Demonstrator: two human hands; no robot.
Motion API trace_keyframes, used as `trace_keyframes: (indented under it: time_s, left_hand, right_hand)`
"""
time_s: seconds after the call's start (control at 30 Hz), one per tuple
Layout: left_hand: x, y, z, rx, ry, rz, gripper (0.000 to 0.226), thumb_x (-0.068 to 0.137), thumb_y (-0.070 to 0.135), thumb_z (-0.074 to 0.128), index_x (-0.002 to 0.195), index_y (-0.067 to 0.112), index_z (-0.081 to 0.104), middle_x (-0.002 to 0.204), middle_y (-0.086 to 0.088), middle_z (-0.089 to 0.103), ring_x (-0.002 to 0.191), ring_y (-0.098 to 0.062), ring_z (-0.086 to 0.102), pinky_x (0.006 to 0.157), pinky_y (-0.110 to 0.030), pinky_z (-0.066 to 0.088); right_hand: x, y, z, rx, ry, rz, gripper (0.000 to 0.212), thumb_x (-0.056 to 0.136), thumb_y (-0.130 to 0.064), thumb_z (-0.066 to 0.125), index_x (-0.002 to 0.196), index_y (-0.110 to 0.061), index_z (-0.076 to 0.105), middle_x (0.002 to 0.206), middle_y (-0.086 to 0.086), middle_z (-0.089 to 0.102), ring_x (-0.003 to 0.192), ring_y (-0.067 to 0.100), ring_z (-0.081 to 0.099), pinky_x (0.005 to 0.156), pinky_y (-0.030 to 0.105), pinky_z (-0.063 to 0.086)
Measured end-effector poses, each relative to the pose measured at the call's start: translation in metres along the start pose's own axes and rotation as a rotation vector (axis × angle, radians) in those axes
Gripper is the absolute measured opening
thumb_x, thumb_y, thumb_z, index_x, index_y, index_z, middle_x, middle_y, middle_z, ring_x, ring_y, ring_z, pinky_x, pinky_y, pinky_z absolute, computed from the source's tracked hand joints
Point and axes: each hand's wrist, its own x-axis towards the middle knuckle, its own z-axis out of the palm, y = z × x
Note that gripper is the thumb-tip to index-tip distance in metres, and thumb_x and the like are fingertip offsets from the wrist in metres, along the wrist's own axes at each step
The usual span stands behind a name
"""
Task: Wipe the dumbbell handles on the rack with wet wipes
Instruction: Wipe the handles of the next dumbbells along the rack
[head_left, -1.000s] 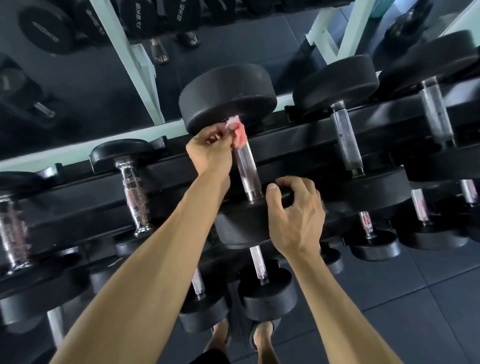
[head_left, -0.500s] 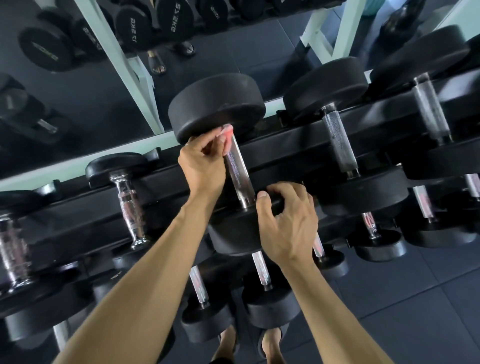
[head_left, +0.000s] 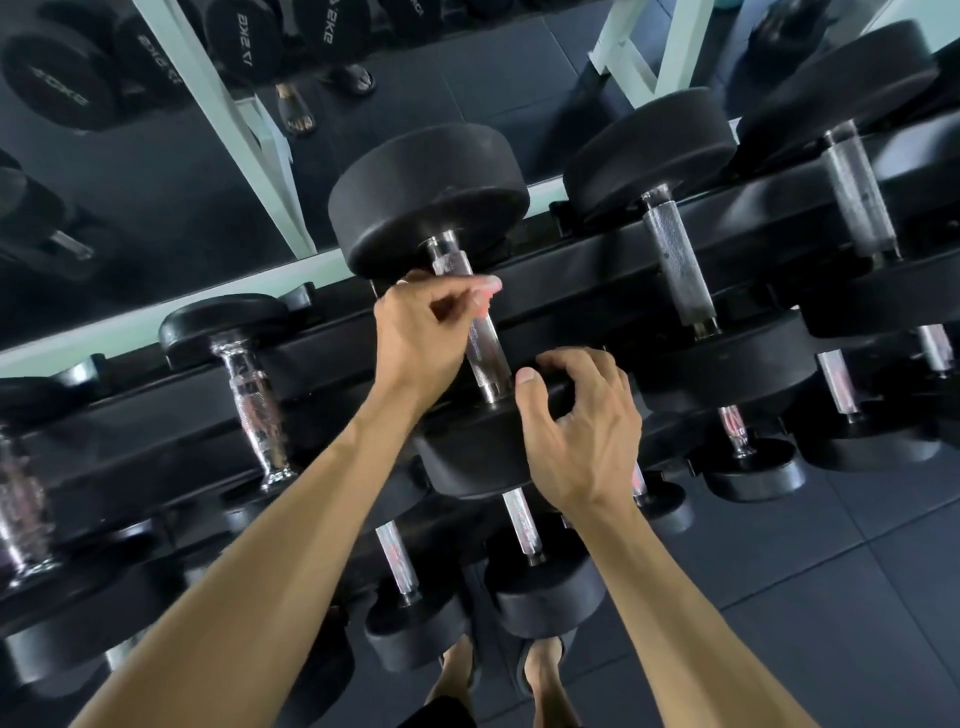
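Pink wet wipe (head_left: 484, 301) mostly hidden in your left hand (head_left: 421, 338) pinching one knurled handle (head_left: 480, 332); your right hand (head_left: 576, 436) grips its near head (head_left: 467, 452)

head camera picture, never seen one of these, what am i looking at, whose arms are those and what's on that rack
The picture comes from a wide-angle camera worn on a person's head, looking forward and down, so the two bare arms are the wearer's own; their feet show at the bottom edge.

Ahead is a black rack with rows of dumbbells: black round ends joined by metal handles. Behind it a mirror reflects more weights.

The left hand has its fingers wrapped round the handle of the big middle dumbbell, pinching a small pinkish wet wipe against it. That is the cleaning in progress.

The right hand rests its curled fingers on that dumbbell's near end, probably to steady it.

The neighbouring dumbbell to the right sits untouched.
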Motion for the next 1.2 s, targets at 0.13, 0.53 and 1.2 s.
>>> trace_keyframes:
  time_s: [0.13, 0.53, 1.2]
  left_hand:
    - [-0.007, -0.001, -0.012, 0.097, -0.095, 0.066, 0.014, 0.09, 0.02, 0.072, 0.102, 0.024, 0.079, 0.09, 0.009, 0.072, 0.088, 0.002, 0.064, 0.084, -0.014, 0.05]
    - [-0.004, 0.002, -0.012, 0.269, -0.344, 0.133, 0.013, 0.087, 0.036, 0.074, 0.095, 0.029, 0.081, 0.072, 0.013, 0.062, 0.069, -0.005, 0.06, 0.069, -0.03, 0.051]
    - [0.002, 0.001, -0.009, 0.609, -0.629, 0.377, 0.016, 0.095, 0.036, 0.066, 0.098, 0.026, 0.077, 0.074, 0.011, 0.044, 0.086, -0.022, 0.06, 0.07, -0.034, 0.042]
  right_hand:
    - [-0.001, -0.001, 0.0, -0.001, 0.011, 0.005, 0.05, 0.081, -0.057, 0.041, 0.102, -0.021, 0.069, 0.107, -0.01, 0.064, 0.107, 0.014, 0.056, 0.091, 0.031, 0.043]
    - [-0.001, 0.016, -0.01, 0.056, -0.089, -0.087, 0.067, 0.082, -0.067, 0.045, 0.126, -0.018, 0.058, 0.126, -0.013, 0.05, 0.115, 0.008, 0.051, 0.091, 0.017, 0.038]
    - [-0.047, 0.021, -0.014, 0.156, -0.125, 0.141, 0.089, 0.078, -0.075, 0.045, 0.155, -0.038, 0.018, 0.151, -0.019, 0.027, 0.138, 0.002, 0.032, 0.112, 0.029, 0.032]
